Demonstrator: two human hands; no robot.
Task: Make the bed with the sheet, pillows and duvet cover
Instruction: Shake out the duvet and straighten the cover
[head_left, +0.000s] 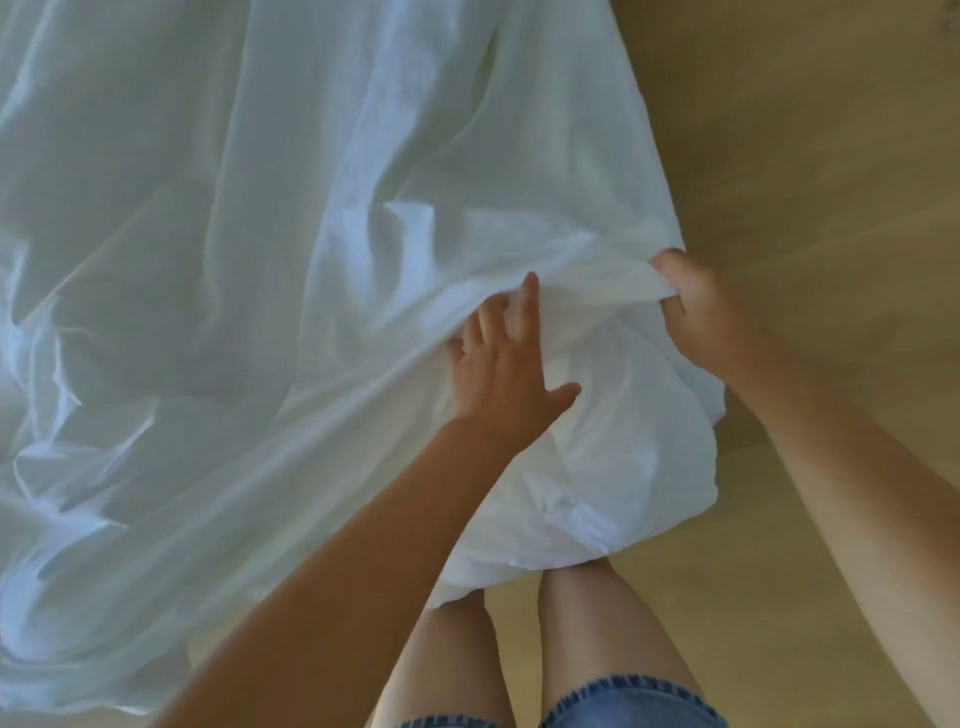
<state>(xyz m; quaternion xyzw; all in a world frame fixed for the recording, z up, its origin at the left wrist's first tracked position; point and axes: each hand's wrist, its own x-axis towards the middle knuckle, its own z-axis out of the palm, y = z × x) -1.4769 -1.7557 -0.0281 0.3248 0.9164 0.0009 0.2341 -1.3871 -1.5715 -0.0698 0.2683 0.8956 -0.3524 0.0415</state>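
A large spread of white bed linen (234, 234) is seen from above, filling the left and centre of the view. Whether it is the sheet or the duvet cover cannot be told. It is heavily creased, with long folds running from the upper middle down toward the left edge. Its near right corner is bunched into a thick, rounded mass that hangs down in front of the person's bare legs (597, 623), whose upper part it hides.

The left hand (501, 374) is laid on the linen just above this bunched corner. It is held flat, with the fingers (530, 306) straight and spread and the thumb stretched out to the right. The tips of the shorter fingers are partly covered by a raised fold, so what they touch cannot be told.

The right hand (711, 312) is placed at the right edge of the linen, near the left hand but apart from it. Its fingers are curled around a gathered ridge of the fabric, which is gripped and lifted. This ridge runs between the two hands.

A light wooden floor (805, 130) is seen to the right and below. The frayed hem of denim shorts (628, 701) is seen at the bottom edge.
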